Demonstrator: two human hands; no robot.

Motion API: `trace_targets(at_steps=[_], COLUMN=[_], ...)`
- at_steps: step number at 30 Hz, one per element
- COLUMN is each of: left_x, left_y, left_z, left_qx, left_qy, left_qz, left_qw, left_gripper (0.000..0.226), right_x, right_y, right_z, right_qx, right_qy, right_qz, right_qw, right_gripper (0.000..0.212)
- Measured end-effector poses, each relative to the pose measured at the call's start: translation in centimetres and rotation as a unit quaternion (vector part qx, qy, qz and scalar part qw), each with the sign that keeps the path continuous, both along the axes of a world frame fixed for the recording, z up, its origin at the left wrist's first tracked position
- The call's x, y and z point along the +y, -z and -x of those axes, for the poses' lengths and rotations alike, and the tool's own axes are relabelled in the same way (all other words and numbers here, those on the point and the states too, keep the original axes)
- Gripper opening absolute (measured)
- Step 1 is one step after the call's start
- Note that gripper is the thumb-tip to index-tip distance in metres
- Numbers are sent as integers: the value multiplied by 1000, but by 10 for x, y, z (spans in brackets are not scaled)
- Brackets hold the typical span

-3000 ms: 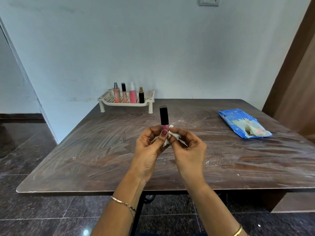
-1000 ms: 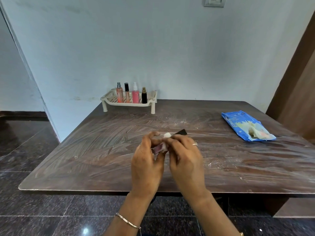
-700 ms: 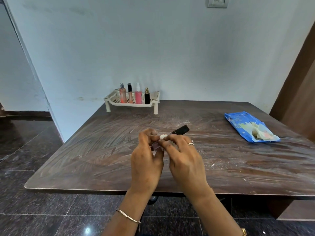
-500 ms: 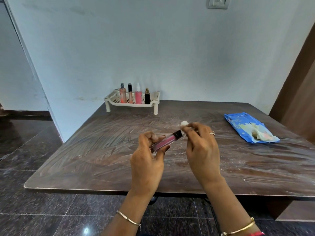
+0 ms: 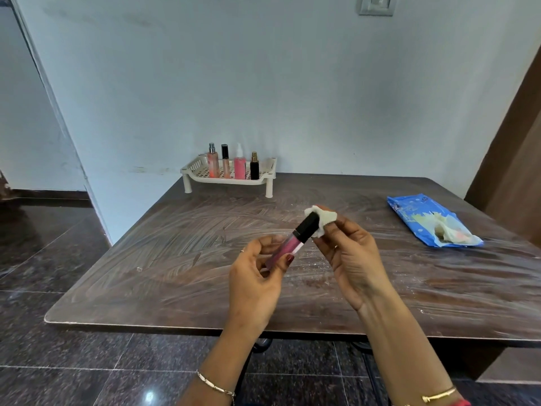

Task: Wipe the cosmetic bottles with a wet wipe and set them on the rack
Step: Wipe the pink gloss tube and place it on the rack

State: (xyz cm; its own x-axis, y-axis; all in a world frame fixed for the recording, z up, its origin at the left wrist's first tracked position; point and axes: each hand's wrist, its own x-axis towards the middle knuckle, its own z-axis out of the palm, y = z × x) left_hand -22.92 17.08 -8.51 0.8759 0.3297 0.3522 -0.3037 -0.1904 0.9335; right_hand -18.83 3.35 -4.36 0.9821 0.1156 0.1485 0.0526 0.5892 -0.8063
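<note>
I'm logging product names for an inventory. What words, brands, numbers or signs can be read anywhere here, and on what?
None can be read.
Blue wipe packet: printing on the top face, too blurred to read.
Four bottles on the rack: too small to show any label.
Pink tube in the left hand: no lettering visible.
Wet wipe in the right hand: plain.
Wall switch plate: no marking visible.

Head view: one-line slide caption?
Left hand holds pink lip-gloss tube; right hand wipes its black cap with wet wipe.
</note>
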Motion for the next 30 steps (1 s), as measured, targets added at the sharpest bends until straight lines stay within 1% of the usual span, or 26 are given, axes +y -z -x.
trace_targets(at_steps=[1, 3, 5, 8, 9, 10, 12, 13, 14, 15, 18, 19, 22, 26, 30], left_x=[-1, -6, -9, -4, -2, -1, 0, 0, -1, -1, -4, -4, -6, -5, -6], left_y=[0, -1, -5, -10, -9, -8, -3, 0, 1, 2, 0, -1, -4, -4, -2], left_z=[-1, -2, -2, -7, -7, -7, -6, -6, -6, -7, -5, -3, -2, -8, -9], left_qx=[19, 43, 42, 47, 61, 77, 101, 106, 107, 109, 122, 124, 123, 127, 129], left_qy=[9, 34, 59, 82, 102, 125, 163, 177, 193, 211, 277, 292, 304, 277, 257], left_qz=[10, 47, 119, 208, 240, 274, 330, 351, 370, 382, 393, 398, 425, 437, 452], left_qw=[1000, 997, 990, 974, 964, 950, 924, 913, 903, 893, 869, 861, 844, 846, 844], left_gripper=[34, 32, 29, 26, 22, 19, 18, 18, 20, 22, 21, 22, 29, 21, 19], right_x=[2, 8, 15, 25, 27, 28, 30, 31, 31, 31, 25, 23, 20, 25, 25], right_y=[2, 7, 15, 29, 33, 37, 42, 42, 40, 36, 13, 5, -8, 5, 24], right_z=[1, 2, 6, 15, 15, 16, 15, 14, 13, 12, 0, -6, -12, 5, 21], right_qx=[-6, -32, -66, -94, -106, -125, -175, -201, -222, -233, -222, -223, -260, -323, -357], right_qy=[9, 47, 77, 91, 111, 138, 193, 214, 227, 235, 257, 270, 280, 236, 234], right_qz=[5, 59, 140, 224, 263, 318, 434, 470, 485, 489, 474, 473, 512, 577, 600], right_qw=[1000, 997, 985, 966, 952, 930, 862, 833, 815, 807, 813, 809, 769, 712, 676], right_gripper=[24, 18, 13, 10, 11, 13, 17, 19, 21, 23, 24, 23, 25, 21, 19])
